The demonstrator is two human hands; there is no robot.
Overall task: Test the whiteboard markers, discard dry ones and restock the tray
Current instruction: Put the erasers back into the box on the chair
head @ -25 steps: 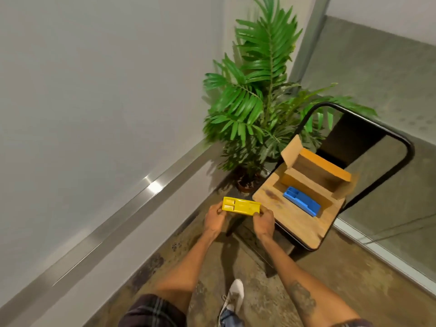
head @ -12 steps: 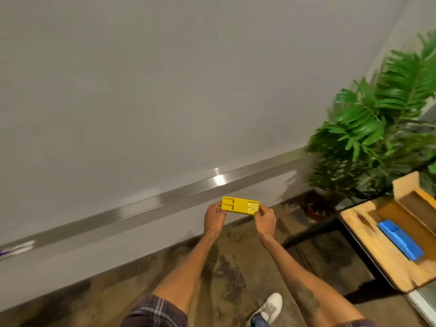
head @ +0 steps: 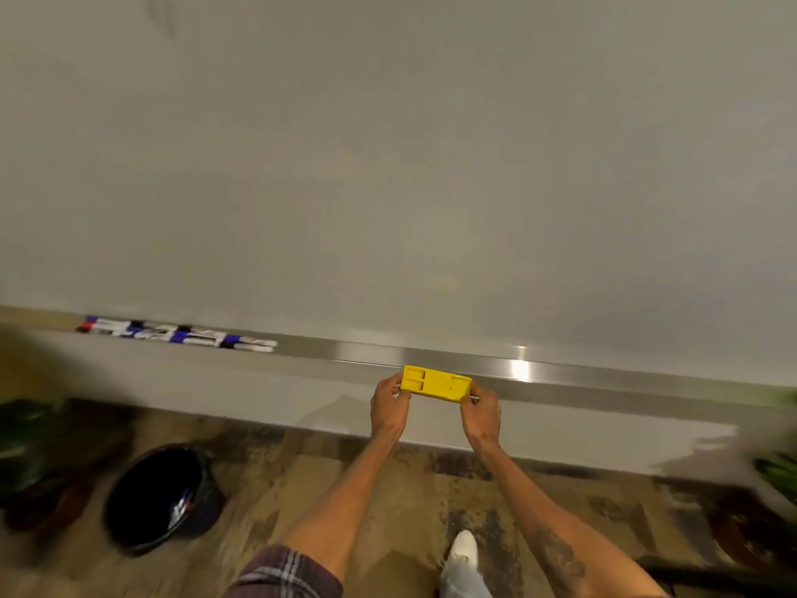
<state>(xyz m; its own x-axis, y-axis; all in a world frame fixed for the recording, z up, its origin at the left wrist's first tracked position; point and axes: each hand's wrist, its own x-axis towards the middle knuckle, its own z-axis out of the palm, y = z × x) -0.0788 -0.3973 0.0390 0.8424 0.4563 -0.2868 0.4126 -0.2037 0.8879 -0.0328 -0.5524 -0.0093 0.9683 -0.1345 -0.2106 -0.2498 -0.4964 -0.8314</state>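
While the left hand (head: 389, 407) and the right hand (head: 481, 414) pinch opposite ends of a yellow plastic holder (head: 435, 383) just in front of the metal tray (head: 604, 375), markers (head: 177, 334) lie along the tray's left stretch, above a black bin (head: 129, 502) holding what may be more markers, too blurred to be sure.

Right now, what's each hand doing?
Left hand: holds the left end of the yellow box.
Right hand: holds its right end.

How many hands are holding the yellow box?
2. The left hand pinches the yellow box at its left end; the right hand pinches its right end. Neither is hidden.
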